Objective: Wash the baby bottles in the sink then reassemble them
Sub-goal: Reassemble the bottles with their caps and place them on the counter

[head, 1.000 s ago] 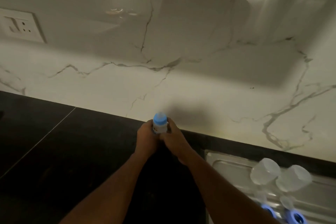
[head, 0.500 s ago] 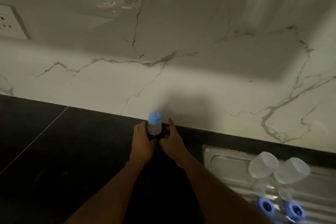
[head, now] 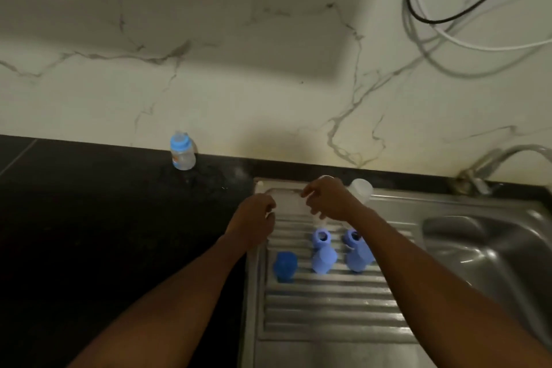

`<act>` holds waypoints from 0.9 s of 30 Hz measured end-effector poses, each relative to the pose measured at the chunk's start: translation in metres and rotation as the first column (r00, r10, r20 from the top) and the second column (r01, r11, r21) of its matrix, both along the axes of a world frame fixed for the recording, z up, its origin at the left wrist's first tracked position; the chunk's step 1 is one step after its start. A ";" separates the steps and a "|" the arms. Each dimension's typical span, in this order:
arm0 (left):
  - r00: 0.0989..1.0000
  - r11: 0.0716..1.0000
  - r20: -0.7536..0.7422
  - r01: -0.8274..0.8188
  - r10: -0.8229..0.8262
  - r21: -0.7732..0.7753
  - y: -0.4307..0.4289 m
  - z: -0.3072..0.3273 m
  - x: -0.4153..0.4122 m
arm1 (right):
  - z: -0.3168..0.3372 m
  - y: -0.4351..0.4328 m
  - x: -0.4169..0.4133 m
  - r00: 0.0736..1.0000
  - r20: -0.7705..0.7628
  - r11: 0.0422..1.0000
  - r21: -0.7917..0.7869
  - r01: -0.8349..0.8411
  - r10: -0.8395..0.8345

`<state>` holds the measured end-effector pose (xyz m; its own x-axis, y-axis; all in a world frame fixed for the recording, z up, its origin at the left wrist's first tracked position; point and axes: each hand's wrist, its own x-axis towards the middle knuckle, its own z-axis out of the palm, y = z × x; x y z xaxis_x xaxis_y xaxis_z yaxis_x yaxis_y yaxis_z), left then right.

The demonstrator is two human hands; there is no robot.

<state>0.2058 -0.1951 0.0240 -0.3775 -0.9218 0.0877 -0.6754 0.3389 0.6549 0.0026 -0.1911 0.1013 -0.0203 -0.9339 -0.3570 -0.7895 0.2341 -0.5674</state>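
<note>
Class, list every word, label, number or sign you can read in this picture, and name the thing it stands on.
No text here can be read.
Baby bottle on the counter: a small orange print on its side, too blurred to read.

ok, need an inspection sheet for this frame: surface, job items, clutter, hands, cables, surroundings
Surface: black countertop beside a ribbed steel drainboard.
Job's things: assembled baby bottle upright on the countertop by the wall; clear bottle, blue collar rings and three blue caps on the drainboard.
Clutter: nothing seen.
Hands: left hand and right hand over the drainboard's far end, fingers curled; too blurred to tell any grip.
Cables: black cable and white cable loop on the wall, upper right.
Surroundings: marble backsplash, sink basin, faucet.
</note>
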 end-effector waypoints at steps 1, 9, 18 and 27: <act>1.000 1.000 0.023 0.021 -0.021 0.008 0.000 -0.003 -0.007 | -0.003 0.005 -0.006 0.992 -0.125 1.000 -0.005 -0.005 0.005; 0.985 0.954 0.033 0.156 -0.170 0.257 0.018 -0.010 -0.085 | -0.049 0.031 -0.043 0.908 -0.386 0.985 -0.119 0.128 -0.164; 0.979 0.931 -0.004 0.195 -0.203 0.309 0.019 -0.016 -0.097 | -0.088 0.014 -0.054 0.963 -0.250 0.986 -0.154 0.058 -0.096; 0.958 0.949 0.182 0.171 -0.223 0.264 0.015 -0.014 -0.105 | -0.098 0.013 -0.055 0.954 -0.295 0.986 -0.166 0.012 -0.061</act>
